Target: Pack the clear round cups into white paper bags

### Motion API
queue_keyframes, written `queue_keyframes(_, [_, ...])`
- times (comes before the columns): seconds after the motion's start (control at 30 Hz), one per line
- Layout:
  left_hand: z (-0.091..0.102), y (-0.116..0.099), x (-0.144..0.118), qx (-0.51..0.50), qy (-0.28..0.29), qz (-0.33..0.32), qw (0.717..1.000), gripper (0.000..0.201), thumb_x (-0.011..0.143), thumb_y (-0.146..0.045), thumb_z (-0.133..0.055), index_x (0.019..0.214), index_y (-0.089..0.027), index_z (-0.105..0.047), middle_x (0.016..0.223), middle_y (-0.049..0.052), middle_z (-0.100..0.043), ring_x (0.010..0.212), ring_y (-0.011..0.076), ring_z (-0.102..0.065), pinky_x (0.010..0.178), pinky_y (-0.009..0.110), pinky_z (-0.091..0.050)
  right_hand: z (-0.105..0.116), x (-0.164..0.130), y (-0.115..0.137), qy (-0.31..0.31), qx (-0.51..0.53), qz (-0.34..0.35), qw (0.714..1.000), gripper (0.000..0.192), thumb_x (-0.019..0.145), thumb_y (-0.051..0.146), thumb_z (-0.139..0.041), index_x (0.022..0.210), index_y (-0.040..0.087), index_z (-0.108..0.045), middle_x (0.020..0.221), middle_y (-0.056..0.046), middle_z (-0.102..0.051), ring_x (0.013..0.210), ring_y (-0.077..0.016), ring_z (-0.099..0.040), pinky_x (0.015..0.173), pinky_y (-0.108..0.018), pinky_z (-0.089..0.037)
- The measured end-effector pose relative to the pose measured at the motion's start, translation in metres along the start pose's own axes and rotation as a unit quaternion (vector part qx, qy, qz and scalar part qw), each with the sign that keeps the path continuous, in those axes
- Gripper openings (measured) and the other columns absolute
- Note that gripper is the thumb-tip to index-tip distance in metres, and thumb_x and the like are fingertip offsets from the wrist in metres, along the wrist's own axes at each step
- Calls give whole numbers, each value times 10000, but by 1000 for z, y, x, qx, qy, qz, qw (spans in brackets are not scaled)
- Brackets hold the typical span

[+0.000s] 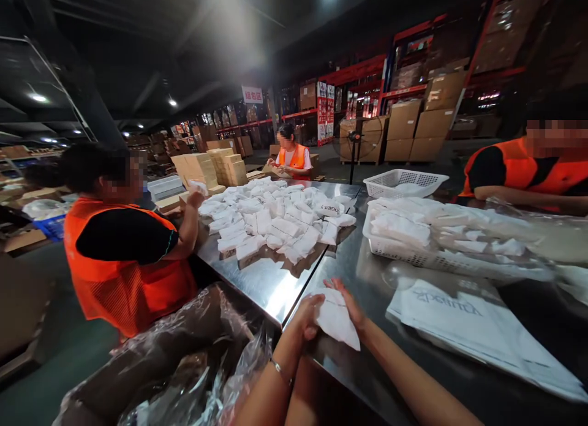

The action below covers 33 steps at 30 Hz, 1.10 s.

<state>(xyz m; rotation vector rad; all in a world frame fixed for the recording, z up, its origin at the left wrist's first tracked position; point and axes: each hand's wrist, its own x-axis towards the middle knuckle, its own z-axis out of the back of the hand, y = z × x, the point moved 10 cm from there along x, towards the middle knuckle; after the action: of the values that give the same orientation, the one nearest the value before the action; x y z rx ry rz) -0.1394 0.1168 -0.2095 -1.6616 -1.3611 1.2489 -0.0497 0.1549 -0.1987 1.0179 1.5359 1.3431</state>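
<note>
A small white pouch [337, 321] is held between my two hands above the near edge of the steel table. My left hand [309, 316] grips its left side, with the fingers curled and the thumb bent. Along the pouch's right edge lies my right hand [350, 305], its fingers fairly straight and pressing against it. What the pouch contains, if anything, is hidden. Just beyond my hands, a large heap of similar white pouches [285, 224] covers the middle of the steel table [257, 286]. To the right of my hands lies a stack of flat white printed bags [454, 316].
A white plastic basket [390, 248] filled with white packets stands right, with another basket [404, 182] behind it. Below left is a box lined with clear plastic [202, 377]. Co-workers in orange vests stand left [124, 254], far [294, 156] and right [519, 169].
</note>
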Motion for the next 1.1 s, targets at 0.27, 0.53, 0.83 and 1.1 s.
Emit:
queue_keyframes(0.27, [-23, 13, -52, 13, 110, 67, 992, 568, 769, -594, -457, 961, -111, -683, 887, 177, -723, 975, 325, -694, 905, 502, -529, 45, -38, 20, -97, -48, 65, 992, 1197, 729, 944, -282, 1537, 63, -223, 1500, -242, -378, 1433, -343, -289, 1186, -524, -212])
queue_keyframes(0.53, [-49, 13, -66, 59, 122, 56, 989, 646, 859, -624, -345, 1026, -97, -679, 925, 196, -729, 1004, 337, -688, 918, 527, -524, 60, -116, 63, -166, -78, 204, 962, 793, 934, 697, -313, 1523, 168, -269, 1560, -142, -320, 1457, -260, -258, 1210, -483, -198])
queue_keyframes(0.83, [-62, 0, -94, 214, 116, -6, 970, 452, 851, -575, -477, 916, -214, -740, 870, 110, -762, 891, 342, -730, 670, 545, -603, 93, -127, -4, -97, -109, 100, 984, 842, 825, 747, -412, 1483, 222, -397, 1420, -179, -505, 1275, -310, -523, 1005, -500, -490])
queue_keyframes(1.1, [-78, -136, -9, 205, 39, -249, 946, 664, 913, -692, -270, 1293, -246, -584, 1308, 37, -647, 1266, 231, -559, 949, 416, -507, 298, -234, 39, -410, -342, 148, 833, 484, 772, 496, -479, 1100, 195, -669, 1332, -171, -586, 1314, -362, -477, 1128, -551, -349])
